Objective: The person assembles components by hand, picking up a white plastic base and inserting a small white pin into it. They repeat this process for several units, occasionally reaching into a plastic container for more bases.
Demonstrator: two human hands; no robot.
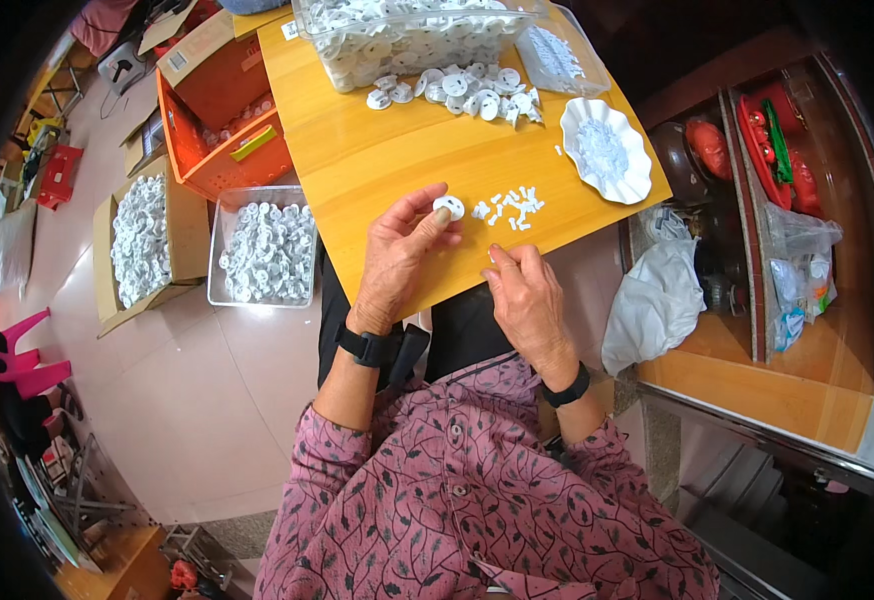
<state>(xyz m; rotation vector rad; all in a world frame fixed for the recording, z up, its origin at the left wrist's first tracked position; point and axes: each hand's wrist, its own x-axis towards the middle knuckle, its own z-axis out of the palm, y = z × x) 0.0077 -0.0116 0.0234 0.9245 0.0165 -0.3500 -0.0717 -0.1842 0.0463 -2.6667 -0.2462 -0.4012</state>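
Note:
Between the thumb and fingers of my left hand (407, 245) is a round white plastic part (450, 207) with a dark slot, held just above the wooden table (357, 140). My right hand (529, 305) is at the table's near edge, thumb and forefinger pinched on a small white plastic piece (493, 257), mostly hidden by the fingertips. Several similar small white pieces (517, 207) lie scattered between and beyond my hands. Farther back, a heap of round white parts (477, 92) spreads in front of a clear bin (332, 62) filled with more of them.
At the table's right, a scalloped white dish (637, 186) holds small translucent pieces, near a clear tray (589, 80). To the left on the floor are an orange crate (192, 180), a cardboard box (189, 225) and a clear tub (262, 302) of white parts. A wooden cabinet (797, 385) stands right.

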